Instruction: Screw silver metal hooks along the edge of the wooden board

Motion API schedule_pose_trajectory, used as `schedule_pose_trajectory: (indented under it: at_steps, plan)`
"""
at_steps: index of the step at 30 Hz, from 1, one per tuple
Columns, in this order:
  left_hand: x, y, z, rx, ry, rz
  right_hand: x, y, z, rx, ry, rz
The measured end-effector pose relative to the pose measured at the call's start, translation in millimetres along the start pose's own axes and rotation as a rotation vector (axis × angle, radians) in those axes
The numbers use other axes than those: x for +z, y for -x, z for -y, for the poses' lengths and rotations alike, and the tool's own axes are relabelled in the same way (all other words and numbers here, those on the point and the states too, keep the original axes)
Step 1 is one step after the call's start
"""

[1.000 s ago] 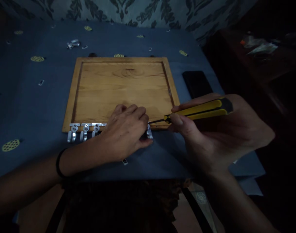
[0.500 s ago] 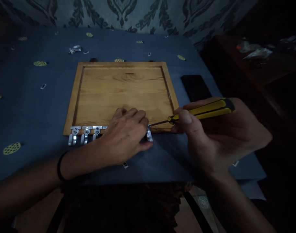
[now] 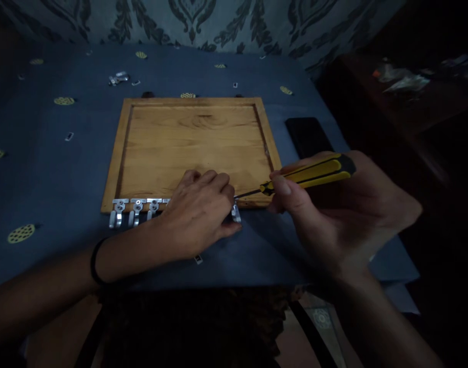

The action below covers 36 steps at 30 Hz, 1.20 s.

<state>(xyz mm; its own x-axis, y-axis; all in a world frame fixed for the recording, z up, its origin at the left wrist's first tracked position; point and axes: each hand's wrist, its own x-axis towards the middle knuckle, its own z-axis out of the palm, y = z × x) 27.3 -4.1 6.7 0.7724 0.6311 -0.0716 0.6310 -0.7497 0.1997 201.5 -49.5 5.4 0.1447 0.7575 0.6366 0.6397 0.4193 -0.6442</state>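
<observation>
A framed wooden board (image 3: 195,148) lies flat, several metal hooks (image 3: 137,212) lined up along its near edge. My left hand (image 3: 203,214) is closed at that edge, its fingers curled around a silver metal hook (image 3: 236,212) at the right of the row and covering the middle of the row. My right hand (image 3: 344,214) grips a yellow and black screwdriver (image 3: 310,175) by its handle. The screwdriver points left, its tip meeting the top of the hook beside my left fingers; the exact contact is hidden.
Loose metal hooks (image 3: 119,78) lie beyond the board on the blue patterned tablecloth (image 3: 76,174). A black phone (image 3: 309,137) rests right of the board. Farther right, a dark piece of furniture (image 3: 395,122) holds a crumpled plastic bag (image 3: 404,81).
My right hand and the screwdriver have shifted slightly left, and the handle has turned a little. My left hand stays in place on the hook.
</observation>
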Motion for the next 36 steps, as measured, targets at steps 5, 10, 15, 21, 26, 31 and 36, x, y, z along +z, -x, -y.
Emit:
schedule_pose_trajectory:
  at_steps: [5, 10, 15, 21, 26, 31, 36]
  plan:
    - [-9.1, 7.1, 0.3, 0.010, -0.009, -0.027, -0.7, -3.1, -1.9, -0.010, -0.025, 0.003]
    - [-22.2, 30.9, 20.6, -0.019, -0.015, -0.161, 0.8, -6.0, -6.0, -0.049, -0.030, -0.004]
    - [-26.6, 58.6, 63.7, -0.130, 0.109, -0.276, 2.7, -6.5, -5.6, -0.038, -0.045, -0.013]
    - [-23.3, 78.1, 66.7, -0.100, 0.240, -0.367, 3.2, -6.6, -7.1, -0.104, -0.134, 0.038]
    - [-9.7, 67.7, 28.7, 0.022, 0.068, -0.385, -1.0, -3.4, -0.4, -0.058, -0.039, 0.056]
    - [-2.2, 40.2, 6.7, 0.046, 0.020, -0.331, -6.3, -0.3, 4.1, -0.022, 0.017, 0.099]
    - [1.0, 18.2, -5.7, 0.048, -0.073, -0.306, -12.1, 2.0, 1.6, -0.017, -0.058, 0.154]
